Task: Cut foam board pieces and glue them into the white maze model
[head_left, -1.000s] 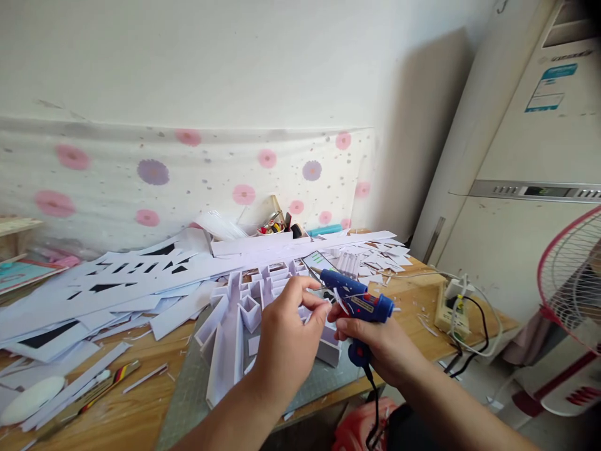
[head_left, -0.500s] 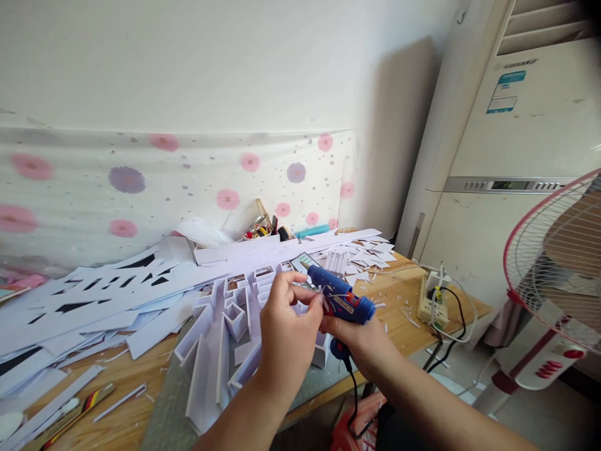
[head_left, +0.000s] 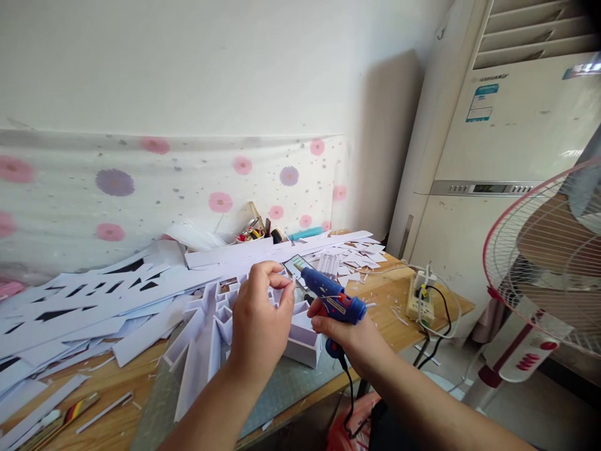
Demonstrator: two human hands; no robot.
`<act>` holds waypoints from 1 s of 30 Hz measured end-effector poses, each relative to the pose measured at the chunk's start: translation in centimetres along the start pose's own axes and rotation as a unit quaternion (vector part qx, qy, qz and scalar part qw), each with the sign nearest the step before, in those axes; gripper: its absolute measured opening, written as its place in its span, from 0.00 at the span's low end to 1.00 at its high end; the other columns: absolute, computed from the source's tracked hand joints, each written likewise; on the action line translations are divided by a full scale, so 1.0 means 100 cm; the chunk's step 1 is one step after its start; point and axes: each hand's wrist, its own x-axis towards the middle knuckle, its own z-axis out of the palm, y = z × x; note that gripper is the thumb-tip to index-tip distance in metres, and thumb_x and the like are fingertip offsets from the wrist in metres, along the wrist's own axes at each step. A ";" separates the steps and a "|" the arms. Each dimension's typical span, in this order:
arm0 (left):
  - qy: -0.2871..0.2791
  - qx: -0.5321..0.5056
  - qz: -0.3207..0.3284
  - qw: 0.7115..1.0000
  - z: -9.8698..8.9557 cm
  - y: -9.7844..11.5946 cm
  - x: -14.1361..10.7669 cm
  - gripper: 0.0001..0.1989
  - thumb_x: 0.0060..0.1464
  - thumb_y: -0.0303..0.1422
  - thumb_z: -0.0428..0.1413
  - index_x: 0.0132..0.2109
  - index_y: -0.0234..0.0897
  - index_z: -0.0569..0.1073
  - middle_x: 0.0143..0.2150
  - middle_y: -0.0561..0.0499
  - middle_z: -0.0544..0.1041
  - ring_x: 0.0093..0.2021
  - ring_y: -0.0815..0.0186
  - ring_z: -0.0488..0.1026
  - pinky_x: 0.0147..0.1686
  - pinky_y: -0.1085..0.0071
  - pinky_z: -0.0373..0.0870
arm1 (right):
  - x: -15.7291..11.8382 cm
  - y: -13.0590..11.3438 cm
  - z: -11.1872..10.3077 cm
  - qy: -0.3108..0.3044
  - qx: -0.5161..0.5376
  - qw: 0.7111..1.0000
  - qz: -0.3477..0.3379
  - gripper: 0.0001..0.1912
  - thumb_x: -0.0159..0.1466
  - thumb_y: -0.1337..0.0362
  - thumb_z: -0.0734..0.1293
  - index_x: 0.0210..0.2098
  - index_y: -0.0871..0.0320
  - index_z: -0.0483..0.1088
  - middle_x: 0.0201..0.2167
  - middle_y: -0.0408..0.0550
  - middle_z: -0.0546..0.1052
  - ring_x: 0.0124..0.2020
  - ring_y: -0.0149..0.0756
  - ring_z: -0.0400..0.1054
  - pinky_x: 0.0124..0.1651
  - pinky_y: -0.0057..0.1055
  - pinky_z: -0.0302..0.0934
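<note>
My right hand is wrapped round the handle of a blue glue gun, whose nozzle points up and left. Left of the nozzle, my left hand is raised with thumb and forefinger pinched; whatever sits between the fingertips is too small to make out. Beneath and behind my left hand stands a white model of upright board walls on a grey-green cutting mat. A phone lies beyond the nozzle.
Cut white sheets cover the table's left side. Small scraps lie at the back right. A power strip with cords sits at the right edge, near a fan. A ruler lies front left.
My left hand has moved left, away from the glue gun, so a gap now shows between them. The view has shifted slightly right, and more of the model's right part shows.
</note>
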 end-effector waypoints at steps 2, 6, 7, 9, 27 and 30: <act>0.000 0.014 0.024 1.000 0.002 0.002 0.003 0.16 0.51 0.22 0.59 0.44 0.43 0.66 0.30 0.57 0.79 0.36 0.61 0.77 0.42 0.65 0.68 | 0.000 0.000 0.000 0.002 -0.008 1.000 -0.003 0.10 0.45 0.60 0.73 0.26 0.56 0.73 0.20 0.40 0.70 0.22 0.29 0.59 0.25 0.27 0.53; -0.003 0.031 0.062 0.998 0.007 0.007 0.006 0.17 0.50 0.20 0.60 0.44 0.43 0.66 0.30 0.58 0.79 0.36 0.61 0.77 0.42 0.66 0.69 | 0.000 0.000 0.000 0.010 -0.020 1.000 -0.014 0.09 0.46 0.61 0.72 0.26 0.56 0.73 0.21 0.39 0.70 0.22 0.27 0.59 0.25 0.27 0.54; -0.004 0.034 0.068 0.997 0.008 0.007 0.006 0.18 0.50 0.20 0.60 0.43 0.43 0.66 0.29 0.58 0.79 0.36 0.61 0.77 0.42 0.66 0.69 | 0.001 0.000 0.000 0.012 -0.024 1.000 -0.014 0.09 0.46 0.62 0.72 0.26 0.56 0.73 0.21 0.39 0.70 0.21 0.27 0.59 0.25 0.27 0.53; -0.004 0.040 0.077 0.996 0.010 0.008 0.006 0.18 0.50 0.19 0.61 0.43 0.42 0.66 0.29 0.58 0.79 0.36 0.61 0.77 0.42 0.66 0.69 | 0.001 0.001 0.000 0.010 -0.031 0.999 -0.011 0.09 0.46 0.61 0.72 0.26 0.56 0.72 0.20 0.38 0.69 0.20 0.26 0.57 0.23 0.26 0.51; -0.015 -0.081 -0.052 0.995 -0.016 0.026 -0.007 0.11 0.53 0.28 0.60 0.42 0.43 0.67 0.29 0.57 0.77 0.35 0.66 0.75 0.42 0.68 0.68 | 0.000 -0.001 -0.005 0.019 -0.026 0.999 0.003 0.10 0.46 0.60 0.70 0.27 0.57 0.71 0.19 0.38 0.66 0.19 0.26 0.55 0.21 0.26 0.49; -0.053 -0.266 -0.217 0.938 -0.024 0.029 -0.002 0.14 0.50 0.32 0.63 0.41 0.43 0.67 0.31 0.57 0.76 0.32 0.69 0.73 0.35 0.73 0.68 | 0.001 0.000 -0.008 0.025 -0.024 0.999 -0.008 0.10 0.47 0.59 0.71 0.26 0.58 0.72 0.18 0.38 0.66 0.19 0.26 0.56 0.22 0.26 0.50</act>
